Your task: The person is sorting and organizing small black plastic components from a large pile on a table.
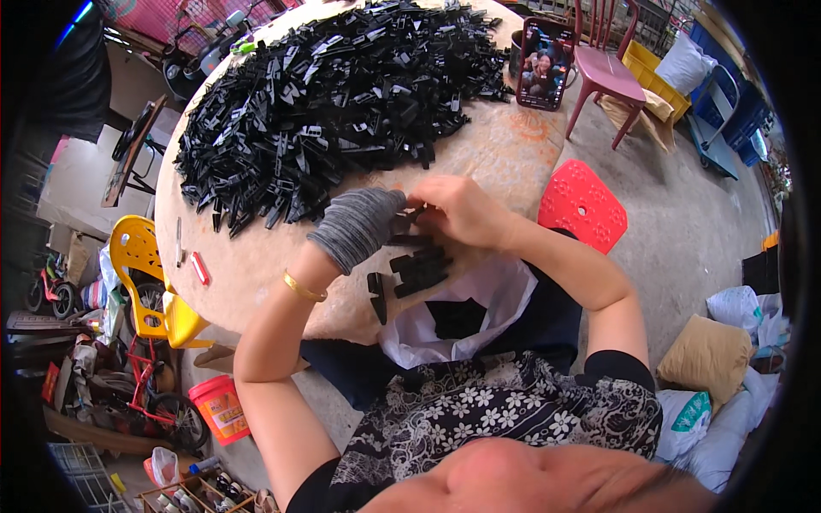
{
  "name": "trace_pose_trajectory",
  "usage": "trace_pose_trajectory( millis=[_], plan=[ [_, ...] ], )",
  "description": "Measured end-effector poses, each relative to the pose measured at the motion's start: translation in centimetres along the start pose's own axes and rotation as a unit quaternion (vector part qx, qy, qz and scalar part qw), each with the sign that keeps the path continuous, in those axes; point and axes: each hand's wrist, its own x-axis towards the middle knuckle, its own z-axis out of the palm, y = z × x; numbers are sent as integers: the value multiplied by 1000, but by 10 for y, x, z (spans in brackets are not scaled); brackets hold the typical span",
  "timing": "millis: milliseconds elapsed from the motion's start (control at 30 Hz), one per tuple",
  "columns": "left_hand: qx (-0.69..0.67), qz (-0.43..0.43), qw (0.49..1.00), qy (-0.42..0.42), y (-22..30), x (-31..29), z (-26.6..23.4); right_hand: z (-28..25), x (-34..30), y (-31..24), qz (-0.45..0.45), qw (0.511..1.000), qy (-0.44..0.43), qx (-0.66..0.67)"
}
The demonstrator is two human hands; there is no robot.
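Note:
Over the near edge of the round table [505, 162], my hands meet, fingers closed. My left hand [359, 224] wears a grey glove or wrap, and my right hand [466, 209] is bare. Between their fingertips is a small black plastic piece [402, 224], partly hidden by the fingers. Just below lies a cluster of similar black pieces [421, 270], with a single black piece [377, 297] to its left. A large heap of black plastic parts [342, 103] covers the far side of the table. An open white plastic bag [509, 303] sits at my lap, with something black inside.
A phone [546, 64] stands upright at the table's far right. On the table's left lie a red-handled tool [200, 268] and a thin metal tool [180, 242]. Around it are a red stool [584, 205], a yellow chair [137, 278], a maroon chair [609, 73] and a red bucket [219, 410].

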Motion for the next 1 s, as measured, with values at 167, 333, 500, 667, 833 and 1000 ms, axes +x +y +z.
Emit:
trace_pose_trajectory(
  millis=[167, 333, 500, 667, 833, 1000],
  plan=[
    [83, -10, 995, -45, 16, 9, -9, -4, -12, 9, 24, 996, 0, -90],
    [83, -26, 990, -113, 26, 22, -18, 10, -6, 4, -65, 983, 33, -166],
    [97, -11, 991, -87, 25, 30, -12, 5, -14, 15, -57, 982, 16, -179],
    [100, 16, 990, -98, 12, 36, -8, 2, -10, 11, -53, 982, -2, -181],
    [79, 26, 991, -106, 10, 36, -13, 7, -10, 13, -62, 974, 16, -218],
    [-33, 12, 999, -26, 10, 23, -8, -3, -14, 19, -43, 996, 0, -79]
  ],
)
